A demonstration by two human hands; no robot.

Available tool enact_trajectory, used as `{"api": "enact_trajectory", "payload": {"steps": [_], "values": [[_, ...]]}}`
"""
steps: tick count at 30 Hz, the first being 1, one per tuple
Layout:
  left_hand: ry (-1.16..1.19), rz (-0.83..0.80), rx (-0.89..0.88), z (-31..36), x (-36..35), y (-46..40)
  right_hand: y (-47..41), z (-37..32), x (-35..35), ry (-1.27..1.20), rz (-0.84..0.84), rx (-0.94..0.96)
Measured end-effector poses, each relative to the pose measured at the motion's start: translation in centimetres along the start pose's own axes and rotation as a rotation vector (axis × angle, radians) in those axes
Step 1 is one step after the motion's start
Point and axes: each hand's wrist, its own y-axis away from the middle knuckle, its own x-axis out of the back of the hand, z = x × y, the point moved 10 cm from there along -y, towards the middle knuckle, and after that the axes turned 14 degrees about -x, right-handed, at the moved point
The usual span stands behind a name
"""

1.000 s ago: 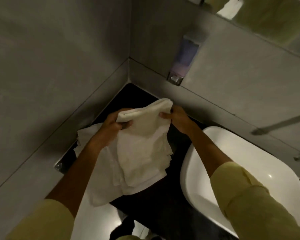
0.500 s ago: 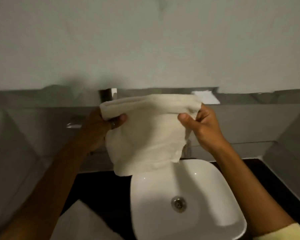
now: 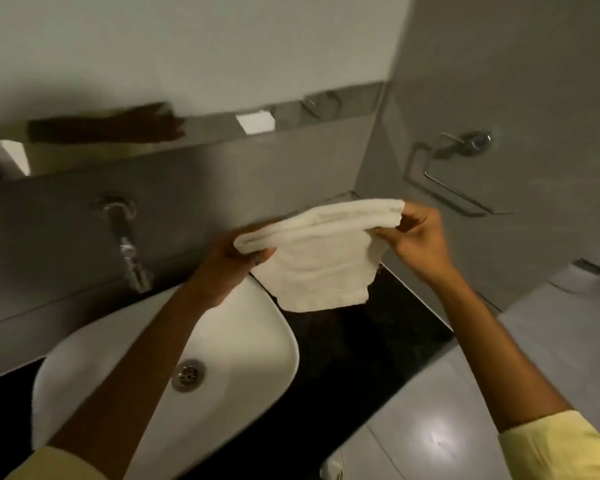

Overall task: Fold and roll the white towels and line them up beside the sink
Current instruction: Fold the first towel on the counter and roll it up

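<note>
A folded white towel [image 3: 321, 258] hangs in the air above the black counter [image 3: 368, 344], to the right of the white sink [image 3: 264, 344]. My left hand [image 3: 229, 261] pinches its upper left corner, over the sink's right rim. My right hand [image 3: 414, 237] pinches the upper right corner, thumb in front. The towel's top edge is stretched between both hands and its lower edge hangs free just above the counter.
A wall-mounted tap [image 3: 127, 244] sticks out over the sink's back. A chrome towel ring [image 3: 454, 174] hangs on the right wall. A mirror ledge [image 3: 257, 121] runs along the back wall. Grey floor tiles [image 3: 551, 358] lie beyond the counter's right edge.
Both hands carried the towel from the counter left of the sink, across the sink, to the right side. The view swung right with them.
</note>
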Motion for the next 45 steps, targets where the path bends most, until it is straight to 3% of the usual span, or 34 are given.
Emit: {"api": "enact_trajectory", "payload": {"steps": [3, 6, 12, 15, 18, 20, 22, 23, 25, 26, 28, 31, 36, 40, 45], "values": [[-0.085, -0.018, 0.174, -5.3, -5.7, -0.1, -0.4, 6.7, 3.9, 0.030, 0.005, -0.090], [-0.021, 0.025, 0.257, -9.4, -9.8, -2.1, -2.6, 13.3, 6.8, -0.008, 0.026, -0.204], [0.001, 0.032, 0.391, -21.0, -15.9, -7.2, -11.0, 29.2, 6.7, -0.073, -0.004, -0.535], [-0.235, 0.059, 0.498, -28.4, -17.6, -5.8, -12.5, 40.4, 5.0, 0.149, -0.177, -0.666], [-0.592, -0.095, 0.453, -32.1, -21.9, -2.1, -11.5, 49.5, 4.7, 0.407, -0.175, -0.789], [-0.771, -0.267, 0.331, -32.2, -25.8, 0.6, -10.8, 48.0, 4.4, 0.560, -0.040, -0.694], [-0.935, -0.469, 0.217, -31.7, -29.2, 3.3, -9.0, 43.7, 2.6, 0.702, 0.048, -0.391], [-1.000, -0.533, 0.172, -31.4, -30.1, 4.3, -7.5, 42.4, 0.7, 0.732, -0.008, -0.220], [-1.086, -0.578, 0.128, -31.1, -30.7, 5.0, -4.1, 41.6, -4.3, 0.829, -0.301, 0.079], [-1.102, -0.585, 0.118, -31.0, -30.6, 5.0, -2.7, 42.4, -5.9, 0.894, -0.425, 0.168], [-1.108, -0.592, 0.112, -31.1, -30.5, 4.8, -2.8, 43.7, -6.6, 0.974, -0.487, 0.238], [-1.107, -0.607, 0.182, -32.1, -30.2, 5.1, -5.6, 44.2, -6.2, 1.021, -0.463, 0.225], [-1.062, -0.650, 0.244, -32.5, -30.5, 3.7, -11.8, 46.0, -4.2, 1.066, -0.420, 0.043], [-1.028, -0.510, 0.227, -34.4, -28.3, -3.1, -16.4, 47.0, -2.5, 1.053, -0.408, -0.107], [-0.952, -0.491, 0.419, -37.7, -23.4, -12.9, -21.6, 48.3, -2.0, 0.900, -0.545, -0.382]]}}
